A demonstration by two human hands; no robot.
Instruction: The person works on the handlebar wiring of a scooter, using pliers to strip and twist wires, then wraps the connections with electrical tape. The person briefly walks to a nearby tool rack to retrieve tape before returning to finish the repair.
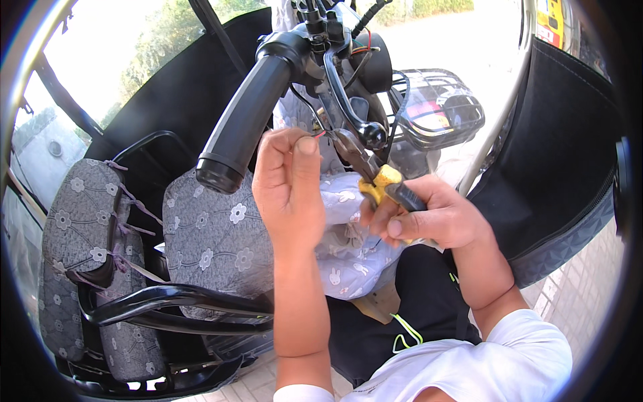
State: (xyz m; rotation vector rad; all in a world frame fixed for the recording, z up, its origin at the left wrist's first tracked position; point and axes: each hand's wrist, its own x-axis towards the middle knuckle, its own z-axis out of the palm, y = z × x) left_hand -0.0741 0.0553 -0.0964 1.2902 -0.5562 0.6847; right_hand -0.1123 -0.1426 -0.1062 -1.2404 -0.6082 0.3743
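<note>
Between thumb and forefinger, my left hand (290, 186) pinches a thin red wire (320, 134) just below the handlebar. My right hand (427, 213) is closed around the handles of combination pliers (369, 166) with yellow and black grips. The pliers' jaws point up and left, close to the wire's end; whether they bite on it is too small to tell. Above my left hand is a black rubber handlebar grip (251, 113). A black brake lever (346, 100) curves down behind the pliers, its ball end beside the jaws.
Coloured loose wires (369, 48) stick out by a round black housing. A wire basket (442, 108) sits in front. Rabbit-print cloth (346, 271) hangs below my hands. Grey flowered seats (216, 241) and a black tubular armrest (176, 299) are at left; a black side panel (557, 151) stands at right.
</note>
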